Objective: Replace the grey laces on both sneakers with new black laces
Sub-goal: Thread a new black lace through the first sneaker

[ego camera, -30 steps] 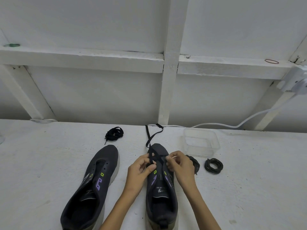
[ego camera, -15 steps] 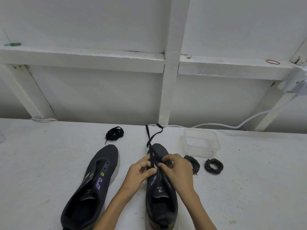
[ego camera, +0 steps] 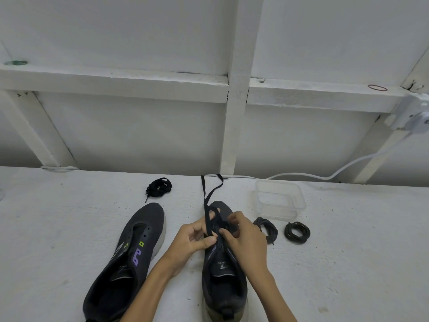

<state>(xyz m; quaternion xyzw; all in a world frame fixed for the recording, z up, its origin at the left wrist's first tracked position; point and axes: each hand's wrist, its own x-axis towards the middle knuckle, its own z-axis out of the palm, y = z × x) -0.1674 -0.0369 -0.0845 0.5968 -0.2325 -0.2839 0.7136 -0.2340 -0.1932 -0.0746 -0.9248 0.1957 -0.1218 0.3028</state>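
- Left hand [ego camera: 193, 239]: fingers curled, with thumb and forefinger pinching the black lace [ego camera: 205, 201] over the forefoot of the centre sneaker [ego camera: 222, 282].
- Right hand [ego camera: 247, 239]: fingers curled, with the tips closed on the same lace at the eyelet rows. The fingers hide which eyelet.
- Centre sneaker: dark, heel at 6 o'clock and toe at 12. It lies flat on the white table [ego camera: 58, 240] under both hands.
- Black lace: two flat strands run from the hands toward 12 o'clock, past the toe and up to the table's far edge.
- Left sneaker [ego camera: 139, 249]: at 9 o'clock of the hands, just beside the left forearm. Its eyelets are unlaced and its toe is angled toward 1 o'clock.
- Loose grey lace [ego camera: 267, 230]: at 3 o'clock, just beside the right hand.
- Coiled grey lace [ego camera: 297, 231]: farther out at 3 o'clock, apart from the loose one.
- Clear container [ego camera: 300, 201]: at 2 o'clock, near and beyond the grey laces.
- Bundled black lace [ego camera: 159, 185]: at 11 o'clock, beyond the left sneaker's toe.
- White cable [ego camera: 301, 175]: at 1 o'clock, along the table's far edge and rising rightward.
- Red rubber band [ego camera: 377, 87]: on the wall ledge at 2 o'clock, farthest off.
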